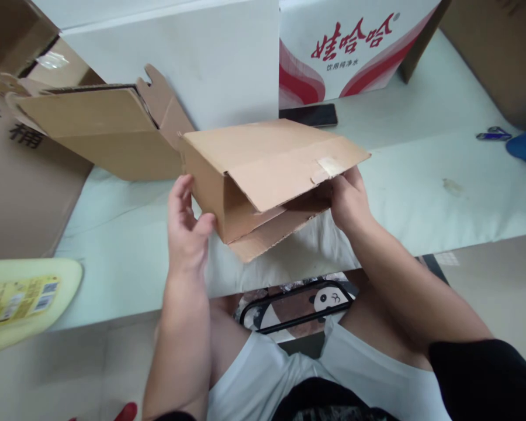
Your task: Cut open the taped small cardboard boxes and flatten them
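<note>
Item one: a brown cardboard box (272, 146), which you are holding at a slant over the front part of the cloth-covered table (421, 193), its mouth facing you; whether its underside is resting on the cloth is not showing clearly. Upper flap (263, 187): jutting toward you, unfastened, carrying a pale patch of tape (328, 166) near its right end. Lower flap (280, 228): sloping outward beneath it, the two edges standing apart and leaving a dark gap. Left hand (186, 234): part-spread, thumb pressing on the left end panel (206, 193), fingers curling by its far edge, steadying more than clasping, by the look of it. Right hand (350, 199): closing round the right end of the mouth, its fingertips partly hiding behind cardboard, so how tightly it is gripping you cannot tell from here. Step in hand, as judged: you are handling and steadying the box while its mouth is standing unfastened. Requirement, as judged: any next move is calling for an even hold at both ends, the left seeming the lighter, and for care over the two loose flaps. Adjoining stock: a second cardboard box (105, 117), standing unclosed behind and to the left; a dark phone (313, 114), lying behind the held box, before a red-printed white carton (355, 52).
</note>
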`<move>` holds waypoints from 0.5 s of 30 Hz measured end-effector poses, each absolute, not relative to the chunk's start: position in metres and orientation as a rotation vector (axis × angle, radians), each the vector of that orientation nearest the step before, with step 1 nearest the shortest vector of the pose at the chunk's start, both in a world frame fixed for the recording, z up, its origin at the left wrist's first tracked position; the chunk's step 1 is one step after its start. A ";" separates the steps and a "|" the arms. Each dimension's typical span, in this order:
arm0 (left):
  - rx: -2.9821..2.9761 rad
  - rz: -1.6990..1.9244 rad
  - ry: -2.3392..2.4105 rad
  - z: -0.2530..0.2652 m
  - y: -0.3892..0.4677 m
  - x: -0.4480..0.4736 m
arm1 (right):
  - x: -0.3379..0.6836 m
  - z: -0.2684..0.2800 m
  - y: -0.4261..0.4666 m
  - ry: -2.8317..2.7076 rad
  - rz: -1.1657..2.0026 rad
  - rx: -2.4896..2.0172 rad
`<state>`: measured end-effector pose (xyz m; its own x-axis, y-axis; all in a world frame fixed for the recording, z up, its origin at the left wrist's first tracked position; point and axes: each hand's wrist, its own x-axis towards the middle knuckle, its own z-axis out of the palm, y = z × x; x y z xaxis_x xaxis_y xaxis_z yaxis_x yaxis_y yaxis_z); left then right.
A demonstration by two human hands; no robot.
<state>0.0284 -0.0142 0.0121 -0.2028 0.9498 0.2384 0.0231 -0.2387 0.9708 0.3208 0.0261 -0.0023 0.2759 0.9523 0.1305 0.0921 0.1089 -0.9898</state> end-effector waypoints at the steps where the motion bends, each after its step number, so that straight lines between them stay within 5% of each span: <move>1: 1.363 1.512 1.261 0.008 -0.015 0.029 | 0.320 0.000 0.025 -1.098 0.858 -1.293; 15: 1.910 1.340 1.265 0.007 -0.029 0.048 | 0.312 0.003 0.019 -1.024 0.875 -1.242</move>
<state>0.0479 -0.0286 0.0068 0.0918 0.8824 0.4614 0.4095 -0.4558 0.7903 0.3116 0.0186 0.0034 0.3201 0.9381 0.1325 0.0152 0.1348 -0.9908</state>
